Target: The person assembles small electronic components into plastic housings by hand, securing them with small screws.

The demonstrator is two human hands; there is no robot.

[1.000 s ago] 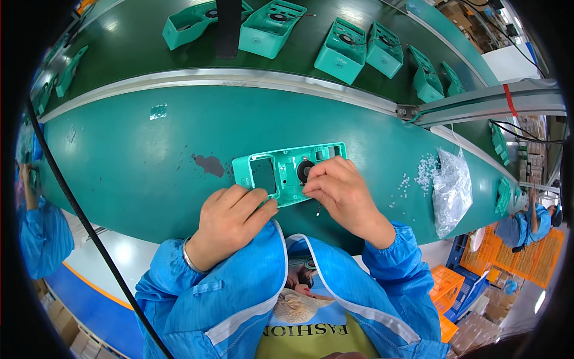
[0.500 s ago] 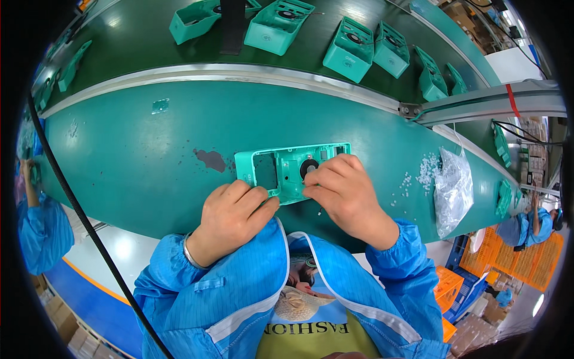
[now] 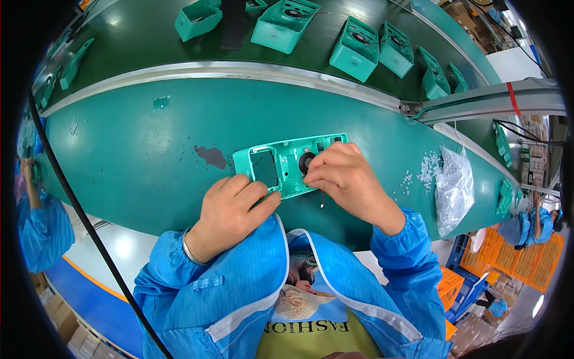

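Observation:
A teal plastic housing (image 3: 241, 163) lies open side up on the green table before me, tilted slightly so its right end is farther away. It has a large square opening on the left and a round black speaker (image 3: 304, 162) on the right. My left hand (image 3: 230, 209) has its fingers closed over the near left rim. My right hand (image 3: 344, 179) pinches at the speaker's right edge; whatever lies between the fingertips is hidden. A thin dark wire with a small white connector (image 3: 323, 205) dangles below those fingers, over the housing's near side.
Beyond a metal rail, a dark green conveyor (image 3: 149, 48) carries several teal housings (image 3: 354, 57). To the right lie a clear plastic bag (image 3: 454, 185) and scattered small white pieces (image 3: 428, 169). A black cable (image 3: 78, 209) crosses the left side. Co-workers in blue are at both sides.
The housing has shifted slightly away from me, its right end most. My right hand moved with it, and more of the dangling wire shows. Housings on the conveyor have slid right.

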